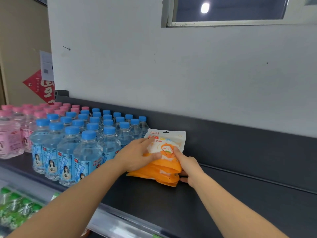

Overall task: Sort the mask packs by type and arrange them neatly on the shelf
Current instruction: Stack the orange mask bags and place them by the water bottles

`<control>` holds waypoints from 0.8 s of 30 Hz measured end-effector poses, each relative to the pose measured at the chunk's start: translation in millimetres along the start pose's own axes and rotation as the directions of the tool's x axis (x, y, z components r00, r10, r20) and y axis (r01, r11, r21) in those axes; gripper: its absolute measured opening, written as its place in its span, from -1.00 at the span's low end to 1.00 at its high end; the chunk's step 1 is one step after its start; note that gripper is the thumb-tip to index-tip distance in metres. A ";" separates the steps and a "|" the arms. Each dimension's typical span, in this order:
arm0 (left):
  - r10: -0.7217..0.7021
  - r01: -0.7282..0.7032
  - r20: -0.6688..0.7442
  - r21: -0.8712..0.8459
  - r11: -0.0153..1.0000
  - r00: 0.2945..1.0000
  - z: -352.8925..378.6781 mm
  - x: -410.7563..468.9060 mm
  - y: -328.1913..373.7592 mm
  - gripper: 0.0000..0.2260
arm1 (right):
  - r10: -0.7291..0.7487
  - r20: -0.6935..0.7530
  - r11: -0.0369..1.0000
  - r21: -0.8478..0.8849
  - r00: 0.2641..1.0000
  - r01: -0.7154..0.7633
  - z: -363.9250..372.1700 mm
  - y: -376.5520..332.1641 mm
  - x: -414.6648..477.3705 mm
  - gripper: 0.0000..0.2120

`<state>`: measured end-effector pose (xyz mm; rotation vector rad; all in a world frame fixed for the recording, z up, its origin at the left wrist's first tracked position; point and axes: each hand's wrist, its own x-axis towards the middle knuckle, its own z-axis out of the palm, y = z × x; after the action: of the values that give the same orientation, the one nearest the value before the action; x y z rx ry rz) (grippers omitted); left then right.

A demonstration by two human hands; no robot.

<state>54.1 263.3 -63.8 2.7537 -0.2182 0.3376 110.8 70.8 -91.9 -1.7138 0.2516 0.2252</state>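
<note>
A stack of several orange-and-white mask packs [167, 164] lies on the dark shelf [223, 194], just right of the bottles. The top pack leans up toward the shelf's back wall, showing a cartoon face. My left hand [137, 154] lies flat on the left side of the stack, fingers straight, thumb pressing on the top pack. My right hand [188, 166] is at the stack's right edge: its index finger presses on the top pack while the other fingers reach round the side of the pile.
Rows of blue-capped soda water bottles [85, 143] stand close to the left of the stack, with pink-capped bottles [15, 127] further left. Green bottles [15, 208] sit on the lower shelf. The shelf's back wall [240, 134] rises behind. Dark shelf surface stretches right.
</note>
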 end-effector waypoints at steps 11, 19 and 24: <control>0.025 -0.069 0.141 0.310 0.948 0.990 0.4 -9.2 0.2 0.13 | -0.032 -0.010 0.990 0.140 0.999 0.033 3.8 -3.7 -14.9 -0.29; 0.000 -0.061 0.206 0.288 0.956 0.978 -4.0 -7.8 5.8 0.17 | -0.049 0.026 0.996 0.076 0.998 0.047 -3.0 1.1 -20.9 -0.37; 0.042 -0.081 0.144 0.275 0.958 0.989 -8.7 1.0 18.0 0.18 | -0.145 -0.041 0.988 -0.060 0.989 0.142 -25.6 2.6 -39.7 -0.53</control>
<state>49.8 249.7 -49.8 3.0601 -0.3136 0.2091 72.3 46.7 -78.9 -1.7865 0.1550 0.0886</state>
